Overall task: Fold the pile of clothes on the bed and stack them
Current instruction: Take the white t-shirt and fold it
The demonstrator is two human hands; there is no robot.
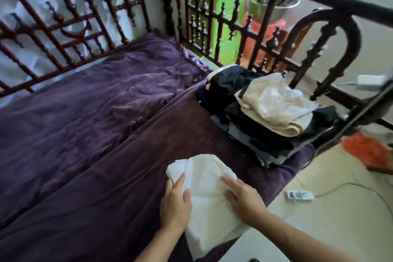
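A white garment (209,202) lies partly folded on the purple bed cover (102,134), near the bed's front right edge, with its lower end hanging over the edge. My left hand (175,206) grips its left side, thumb on top of the cloth. My right hand (244,200) rests on its right part with the forefinger stretched out flat. Further right, against the footboard, stands a stack of folded clothes (265,125), mostly dark, topped by a cream-coloured piece (274,102). A black garment (225,81) lies behind the stack.
Dark wooden rails (212,34) close the bed at the back and right. Beyond them stand green and orange containers (225,27). On the pale floor at the right lie a power strip (299,195) with cable, an orange bag (365,151) and a white box (371,80).
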